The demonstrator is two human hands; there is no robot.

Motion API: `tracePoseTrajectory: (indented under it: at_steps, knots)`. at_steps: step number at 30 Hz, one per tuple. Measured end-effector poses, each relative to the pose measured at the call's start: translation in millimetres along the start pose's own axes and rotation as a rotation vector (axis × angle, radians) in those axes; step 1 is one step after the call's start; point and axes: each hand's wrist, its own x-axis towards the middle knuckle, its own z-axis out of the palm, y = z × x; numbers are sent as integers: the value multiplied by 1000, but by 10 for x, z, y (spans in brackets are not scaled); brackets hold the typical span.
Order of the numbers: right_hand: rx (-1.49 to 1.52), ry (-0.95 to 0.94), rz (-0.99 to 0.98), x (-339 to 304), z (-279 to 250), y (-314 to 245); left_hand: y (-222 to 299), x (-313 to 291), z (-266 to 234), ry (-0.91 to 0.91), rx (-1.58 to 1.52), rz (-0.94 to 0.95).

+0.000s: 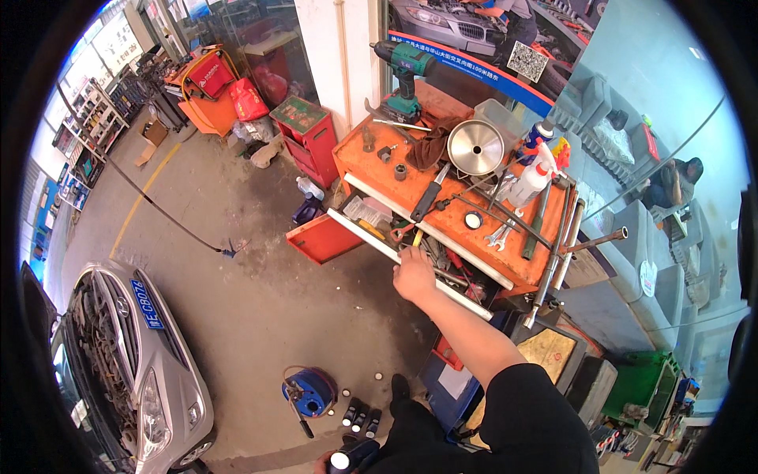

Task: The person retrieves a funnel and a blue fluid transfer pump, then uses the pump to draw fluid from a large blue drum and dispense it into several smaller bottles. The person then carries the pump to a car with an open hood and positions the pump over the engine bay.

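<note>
My right hand (414,274) reaches across to the orange tool cart (505,265), its fingers closed over the white front edge of a pulled-out drawer (454,294). Mixed hand tools lie inside that drawer, among them a red-handled one (401,232) close to my fingers. At the lower edge, a small part of my left hand (322,464) shows against a dark bottle with a white cap (340,460), which it holds. On the cart top are a black-handled scraper-like tool (430,193), a metal funnel (475,148), a green cordless drill (404,67), a spray bottle (529,180) and several wrenches (499,229).
A blue round container with a hand pump (310,393) stands on the floor beside several dark bottles (362,419). At left is a silver car (142,371) with its hood up. A red cabinet (306,142) and a green bin (643,387) stand nearby; long bars (553,253) overhang the cart's right side.
</note>
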Motion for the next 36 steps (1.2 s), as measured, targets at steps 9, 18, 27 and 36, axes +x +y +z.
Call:
tracePoseTrajectory:
  at_steps: [9,18,27,36]
  knots:
    - [54,-508,216,769,469,192,129,6,-100,-92,84,90]
    - [-87,-671,374,891,440,91,145,-104,-94,-38,-35,104]
    - [108,-1,125,506,584,365,139,-121,-135,-38,-138,78]
    - [-103,-422,814,18,31,1007,-330,-40,-20,18,85,108]
